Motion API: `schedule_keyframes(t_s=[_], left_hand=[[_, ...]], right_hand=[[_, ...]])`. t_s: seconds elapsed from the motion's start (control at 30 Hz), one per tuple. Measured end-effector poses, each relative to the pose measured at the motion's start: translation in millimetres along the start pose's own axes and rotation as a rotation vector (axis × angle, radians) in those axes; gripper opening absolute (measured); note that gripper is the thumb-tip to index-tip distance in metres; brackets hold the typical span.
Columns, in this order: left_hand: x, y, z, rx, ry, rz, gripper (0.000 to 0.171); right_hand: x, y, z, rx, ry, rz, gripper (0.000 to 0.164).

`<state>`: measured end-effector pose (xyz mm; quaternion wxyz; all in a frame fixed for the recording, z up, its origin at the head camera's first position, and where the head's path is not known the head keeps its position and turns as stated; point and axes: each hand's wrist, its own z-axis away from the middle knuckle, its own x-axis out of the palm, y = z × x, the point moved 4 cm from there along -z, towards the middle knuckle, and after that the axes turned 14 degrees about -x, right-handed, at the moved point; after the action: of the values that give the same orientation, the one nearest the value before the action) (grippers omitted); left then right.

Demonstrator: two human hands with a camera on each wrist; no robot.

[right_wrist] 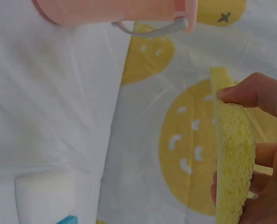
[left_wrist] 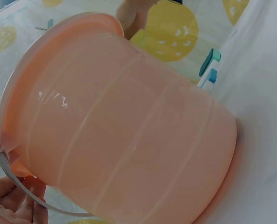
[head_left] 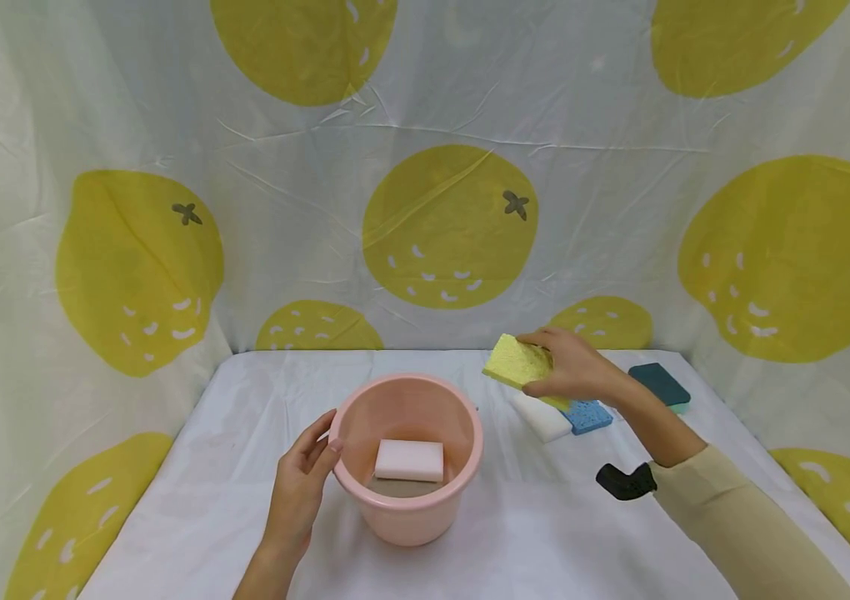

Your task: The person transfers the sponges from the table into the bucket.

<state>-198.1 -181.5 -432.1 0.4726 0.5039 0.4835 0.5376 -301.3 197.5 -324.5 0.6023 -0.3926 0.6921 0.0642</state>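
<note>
A pink bucket [head_left: 412, 521] stands upright on the white cloth, and a pale sponge [head_left: 408, 461] lies inside it. My left hand [head_left: 297, 492] grips the bucket's rim at the left, thumb over the edge and fingers outside, beside the grey handle [left_wrist: 24, 189]. Above the table to the right of the bucket, my right hand [head_left: 575, 367] holds a yellow sponge [head_left: 517, 362] between thumb and fingers. The right wrist view shows this sponge [right_wrist: 236, 158] edge-on, its porous side toward the palm.
Below and beyond the right hand, a white sponge [head_left: 542, 418] and a blue sponge [head_left: 587, 417] lie side by side on the table. A dark green scouring sponge [head_left: 659, 385] sits farther right, near the back corner. A lemon-print curtain [head_left: 590, 233] surrounds the table's back and sides.
</note>
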Motion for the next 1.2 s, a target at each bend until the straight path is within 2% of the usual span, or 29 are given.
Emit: schedule_keyframes(t_s=[0.23, 0.67, 0.97, 1.2], left_hand=[[-0.1, 0.4, 0.2, 0.012, -0.003, 0.001, 0.048], [-0.7, 0.1, -0.6, -0.004, -0.008, 0.008, 0.048], [-0.5, 2.3, -0.2, -0.011, -0.004, 0.005, 0.048], [-0.9, 1.5, 0.0, -0.025, 0.004, 0.011, 0.048]], right_hand=[[2.7, -28.0, -19.1, -0.123, -0.024, 0.007, 0.077], [12.1, -74.3, -42.2, -0.257, -0.121, -0.019, 0.075], [31.5, -102.1, -58.2, -0.374, -0.199, -0.043, 0.072], [46.9, -118.5, -67.1, -0.412, -0.264, -0.071, 0.072]])
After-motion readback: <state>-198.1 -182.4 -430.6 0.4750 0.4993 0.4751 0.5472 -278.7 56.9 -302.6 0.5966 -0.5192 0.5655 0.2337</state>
